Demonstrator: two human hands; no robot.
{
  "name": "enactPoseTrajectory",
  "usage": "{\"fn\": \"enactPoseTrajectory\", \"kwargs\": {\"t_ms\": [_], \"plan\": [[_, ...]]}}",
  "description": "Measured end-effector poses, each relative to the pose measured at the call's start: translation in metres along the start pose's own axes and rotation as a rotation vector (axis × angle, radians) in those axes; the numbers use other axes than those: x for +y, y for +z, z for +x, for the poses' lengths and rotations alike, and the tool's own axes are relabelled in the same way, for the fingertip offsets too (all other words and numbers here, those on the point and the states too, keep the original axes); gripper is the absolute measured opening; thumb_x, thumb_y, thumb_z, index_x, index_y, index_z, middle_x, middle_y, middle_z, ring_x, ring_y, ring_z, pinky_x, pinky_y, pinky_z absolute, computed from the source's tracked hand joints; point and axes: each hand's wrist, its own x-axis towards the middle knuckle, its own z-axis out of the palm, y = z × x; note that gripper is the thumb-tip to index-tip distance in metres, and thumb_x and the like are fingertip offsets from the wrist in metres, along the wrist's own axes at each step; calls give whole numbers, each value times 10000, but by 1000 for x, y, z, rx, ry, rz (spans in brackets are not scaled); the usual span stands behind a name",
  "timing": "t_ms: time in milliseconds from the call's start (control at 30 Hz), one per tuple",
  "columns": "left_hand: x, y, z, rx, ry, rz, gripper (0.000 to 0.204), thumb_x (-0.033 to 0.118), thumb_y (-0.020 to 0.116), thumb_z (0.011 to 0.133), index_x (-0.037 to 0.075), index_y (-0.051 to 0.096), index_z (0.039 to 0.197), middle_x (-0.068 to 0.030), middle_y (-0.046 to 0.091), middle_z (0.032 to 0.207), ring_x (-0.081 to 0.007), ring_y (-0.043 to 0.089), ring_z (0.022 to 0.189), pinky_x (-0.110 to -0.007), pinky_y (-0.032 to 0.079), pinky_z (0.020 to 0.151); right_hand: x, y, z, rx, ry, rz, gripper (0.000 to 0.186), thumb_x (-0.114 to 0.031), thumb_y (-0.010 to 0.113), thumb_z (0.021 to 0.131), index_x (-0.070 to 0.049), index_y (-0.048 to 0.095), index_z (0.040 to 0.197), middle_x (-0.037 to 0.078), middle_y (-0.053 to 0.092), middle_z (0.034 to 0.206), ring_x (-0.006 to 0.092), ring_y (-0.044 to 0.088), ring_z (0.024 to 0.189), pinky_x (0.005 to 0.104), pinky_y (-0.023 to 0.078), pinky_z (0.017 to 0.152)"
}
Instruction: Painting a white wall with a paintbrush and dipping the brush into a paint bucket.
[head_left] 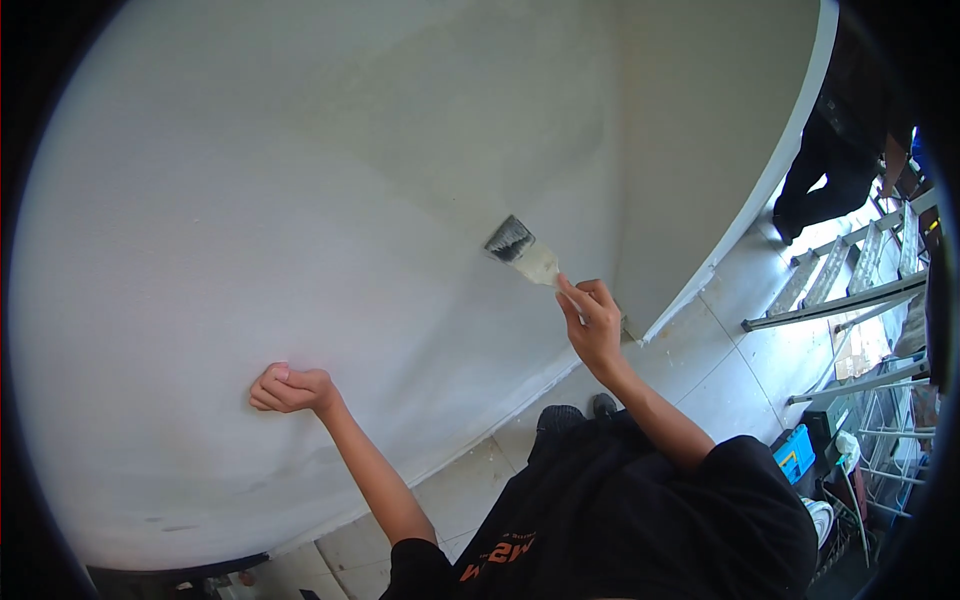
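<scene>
My right hand (592, 325) grips a flat paintbrush (540, 262) by its handle, with the thumb and fingers wrapped round it. The brush tilts up and to the left, its pale ferrule coated white and its dark bristles streaked with white. The bristle end is at the white wall (250, 250); whether it touches is hard to tell. Lower down and to the left, my left hand (288, 388) is closed in a fist against or very near the wall, and nothing shows sticking out of it. A darker, damp-looking patch (450, 110) spreads over the upper wall.
A wall corner and projecting side wall (700, 120) stand to the right. Beyond are a metal ladder (840, 275), another person's dark-clothed legs (825, 185), a blue case (794, 453) and a wire rack (895, 450). Pale floor tiles (690, 350) run along the wall's foot.
</scene>
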Motion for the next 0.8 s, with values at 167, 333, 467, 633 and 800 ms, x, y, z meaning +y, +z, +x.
{"fn": "enactPoseTrajectory", "kwargs": {"t_ms": [167, 333, 467, 633, 800], "plan": [[0, -1, 2, -8, 23, 8, 262, 161, 360, 873, 86, 426, 630, -25, 434, 651, -214, 389, 649, -328, 286, 648, -30, 1, 32, 119, -111, 143, 329, -22, 664, 778, -129, 643, 1088, 65, 523, 778, 138, 478, 541, 264, 394, 483], [0, 1, 1, -2, 21, 12, 263, 156, 360, 875, 89, 423, 629, -22, 434, 645, -209, 391, 646, -326, 285, 649, -50, 10, 53, 78, -16, 179, 310, 7, 671, 762, -93, 656, 1055, 54, 531, 770, 126, 476, 583, 247, 386, 491], [3, -1, 3, -1, 20, 9, 255, 147, 362, 869, 90, 421, 628, -20, 440, 642, -211, 393, 644, -326, 287, 650, -22, 9, 22, 36, -22, 112, 306, -2, 677, 761, -95, 657, 1052, 53, 540, 770, 126, 479, 584, 248, 385, 484], [4, -5, 3, -4, 16, 4, 249, 141, 362, 863, 90, 419, 626, -18, 447, 643, -213, 394, 644, -325, 288, 652, -28, 0, 12, 55, -26, 150, 307, 0, 677, 760, -98, 658, 1051, 55, 545, 767, 122, 484, 595, 243, 382, 480], [3, -8, -1, -9, 5, 33, 249, 144, 373, 862, 78, 425, 628, -37, 443, 643, -233, 409, 644, -340, 292, 640, -35, 1, 29, 97, -69, 174, 310, 9, 669, 765, -98, 656, 1056, 57, 540, 773, 121, 486, 598, 237, 381, 482]]}}
